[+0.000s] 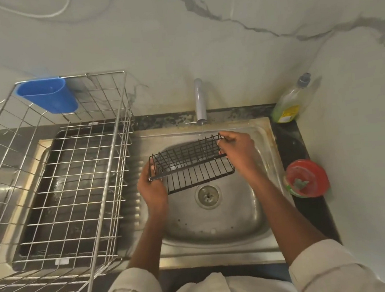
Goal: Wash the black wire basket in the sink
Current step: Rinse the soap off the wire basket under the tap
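- The black wire basket [192, 163] is held in the air over the bowl of the steel sink [266, 162], tilted, with its far long edge raised toward the tap [199, 101].
- The left hand [152, 187] is closed around the basket's near-left corner, the fingers wrapped under the wire frame.
- The right hand [237, 150] is closed on the basket's far-right end, with the fingers curled over the top rim.
- A thin stream of water is seen falling from the tap onto the basket's far edge, just beside the right hand.
- The drain [208, 195] is left uncovered in the bottom of the bowl, just below the basket's near edge.
- A large steel wire dish rack [56, 171] is set on the draining board to the left of the bowl, close to the left forearm; a blue plastic holder [48, 95] is hung on its far rim.
- A bottle of yellow-green dish liquid [293, 101] is stood in the far-right corner of the counter, against the marbled wall [224, 38].
- A red round container [307, 179] is placed on the dark counter strip to the right of the sink, near the right forearm.
- Pale rolled sleeves [323, 271] are seen at the bottom edge.
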A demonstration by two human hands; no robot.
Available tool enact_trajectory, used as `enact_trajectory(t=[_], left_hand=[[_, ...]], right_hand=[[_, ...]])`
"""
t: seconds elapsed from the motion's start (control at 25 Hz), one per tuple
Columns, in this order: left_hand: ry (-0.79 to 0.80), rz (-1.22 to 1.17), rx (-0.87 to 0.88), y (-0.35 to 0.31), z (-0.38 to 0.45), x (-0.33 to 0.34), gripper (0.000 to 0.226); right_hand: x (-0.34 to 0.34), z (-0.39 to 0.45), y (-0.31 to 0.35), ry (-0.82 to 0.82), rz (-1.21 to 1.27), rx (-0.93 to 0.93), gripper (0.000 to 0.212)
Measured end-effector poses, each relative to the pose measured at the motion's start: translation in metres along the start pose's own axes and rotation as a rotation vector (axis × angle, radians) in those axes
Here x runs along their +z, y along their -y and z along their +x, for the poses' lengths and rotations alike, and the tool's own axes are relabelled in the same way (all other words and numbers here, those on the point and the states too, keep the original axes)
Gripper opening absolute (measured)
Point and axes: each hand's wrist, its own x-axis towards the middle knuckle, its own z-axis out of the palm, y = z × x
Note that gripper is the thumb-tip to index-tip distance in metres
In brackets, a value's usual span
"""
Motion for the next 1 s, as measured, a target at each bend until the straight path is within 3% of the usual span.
enact_trajectory(t=[0.12, 0.28, 1.0], left_hand=[[-0.074, -0.025, -0.048, 0.004, -0.001, -0.011, 0.053], [-0.095, -0.057, -0.031, -0.002, -0.006, -0.01, 0.047], [0.226, 0.126, 0.027, -0.02, 0.034, 0.057, 0.039]], right_hand=[[0.012, 0.003, 0.006, 0.055, 0.029, -0.04, 0.037], [0.015, 0.007, 0.009, 0.106, 0.049, -0.028, 0.037], [-0.05, 0.006, -0.009, -0.132, 0.208, 0.076, 0.035]])
